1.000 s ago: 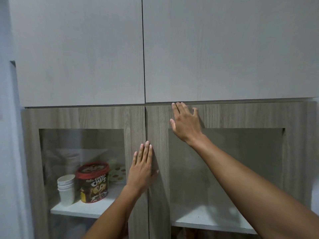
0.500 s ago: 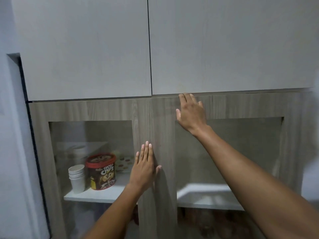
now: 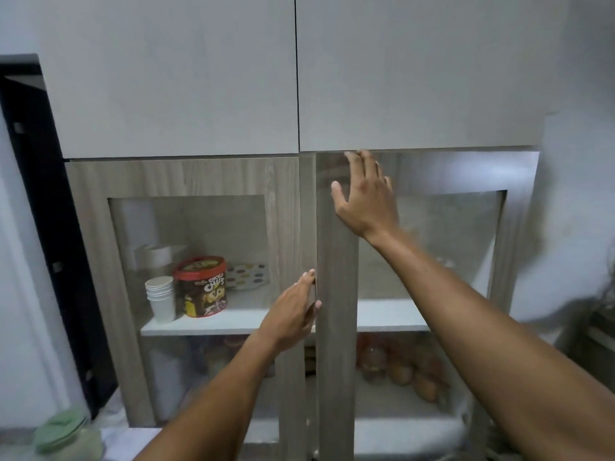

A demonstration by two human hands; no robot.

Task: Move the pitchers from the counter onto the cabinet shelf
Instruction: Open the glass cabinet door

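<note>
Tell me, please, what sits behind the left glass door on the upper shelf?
Behind the left glass door: stacked paper cups, a red-lidded Choco Chips tub and a dotted item. A whitish container behind them is too hazy to identify.

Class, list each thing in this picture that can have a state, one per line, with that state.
Right glass door: ajar
Left glass door: closed
Upper white doors: closed
Paper cups: stacked, upright
Chocolate tub: lidded, upright
Left hand: open, empty
Right hand: open, on door
</note>
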